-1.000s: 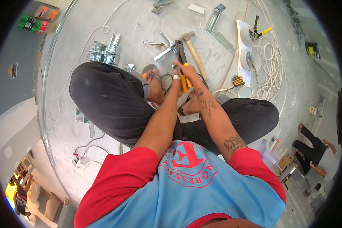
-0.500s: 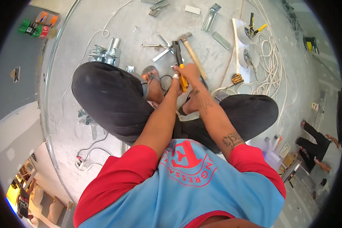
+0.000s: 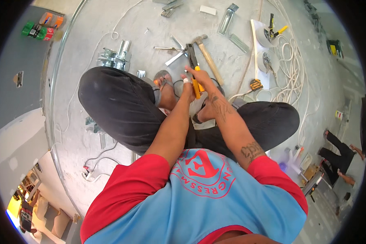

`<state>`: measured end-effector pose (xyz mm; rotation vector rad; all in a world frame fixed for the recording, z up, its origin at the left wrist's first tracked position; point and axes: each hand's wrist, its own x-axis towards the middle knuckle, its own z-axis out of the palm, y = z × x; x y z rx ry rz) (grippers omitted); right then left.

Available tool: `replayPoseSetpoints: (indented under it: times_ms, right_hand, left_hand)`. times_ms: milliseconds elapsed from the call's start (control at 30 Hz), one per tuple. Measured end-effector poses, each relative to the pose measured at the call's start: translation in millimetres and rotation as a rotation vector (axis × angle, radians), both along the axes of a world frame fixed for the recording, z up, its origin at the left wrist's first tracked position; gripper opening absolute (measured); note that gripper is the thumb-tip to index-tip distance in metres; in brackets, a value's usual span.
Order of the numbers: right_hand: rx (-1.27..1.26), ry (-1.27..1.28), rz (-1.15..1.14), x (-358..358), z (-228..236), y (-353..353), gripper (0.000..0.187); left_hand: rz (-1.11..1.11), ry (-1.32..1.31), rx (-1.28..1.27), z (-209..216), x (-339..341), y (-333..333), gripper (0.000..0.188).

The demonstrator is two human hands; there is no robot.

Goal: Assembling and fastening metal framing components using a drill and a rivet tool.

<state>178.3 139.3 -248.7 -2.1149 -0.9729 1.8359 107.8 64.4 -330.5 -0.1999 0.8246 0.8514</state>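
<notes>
Between my bent legs, my left hand (image 3: 187, 89) and my right hand (image 3: 201, 77) come together around plier-like snips (image 3: 190, 57) with a black head and yellow handles. My right hand crosses over the handles, its fingers reaching left. My left hand is closed at the handles' left side, with a white wrap on one finger; its grip is partly hidden. The black head points away from me. A wooden-handled hammer (image 3: 210, 60) lies just right of the snips. Thin metal strips (image 3: 175, 58) lie beside the black head.
Metal channel offcuts (image 3: 120, 57) lie beyond my left knee, and more pieces (image 3: 227, 19) lie farther ahead. To the right are a white board (image 3: 259, 61), a tape measure (image 3: 255, 85) and coiled white cable (image 3: 292, 69). Bottles (image 3: 36, 30) stand far left. Another person (image 3: 341, 156) is at right.
The yellow handles have spread apart, and my right hand has shifted slightly on them. The whole view has moved a little; the hammer and metal pieces stay put.
</notes>
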Motion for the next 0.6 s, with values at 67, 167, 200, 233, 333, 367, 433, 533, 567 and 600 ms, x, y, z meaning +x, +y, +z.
replayPoseSetpoints:
  times_ms: [67,167,200,233,333,367,433,533,567,600]
  right_hand:
    - [0.058,-0.134,0.185,5.8,-11.6,7.0,0.078]
    - [0.260,-0.403,0.291,-15.7,-12.5,-15.6,0.073]
    - [0.266,-0.401,0.293,-20.4,-13.0,-16.7,0.073]
    - [0.259,-0.452,0.274,-24.1,-13.6,-18.6,0.071]
    - [0.260,-0.511,0.271,-24.4,-11.5,-21.1,0.069]
    - [0.269,-0.522,0.280,-22.7,-10.7,-22.6,0.069]
    - [0.289,-0.571,0.287,-17.7,-10.0,-18.2,0.070]
    - [0.347,-0.639,0.369,-4.9,3.5,-9.6,0.074]
    - [0.246,-0.565,0.533,6.6,6.1,7.4,0.076]
    - [0.149,-0.494,0.690,22.2,10.9,26.6,0.078]
  left_hand:
    - [-0.013,0.033,-0.010,4.0,2.6,1.4,0.110]
    - [0.068,0.091,-0.014,17.9,5.0,-3.6,0.111]
    - [0.150,0.113,0.029,23.8,5.2,-1.2,0.111]
    - [0.153,0.114,0.034,21.7,3.5,-1.4,0.111]
    - [0.198,0.072,0.008,22.8,-0.7,-7.0,0.107]
    - [0.192,0.069,0.015,22.3,1.6,-8.4,0.101]
    - [0.177,0.064,0.041,22.1,4.2,-0.3,0.095]
    - [0.145,0.115,-0.020,3.3,3.5,-6.4,0.084]
    - [0.110,0.068,-0.059,-7.1,-0.6,-5.9,0.070]
    - [0.071,0.016,-0.091,-14.9,0.3,-0.9,0.056]
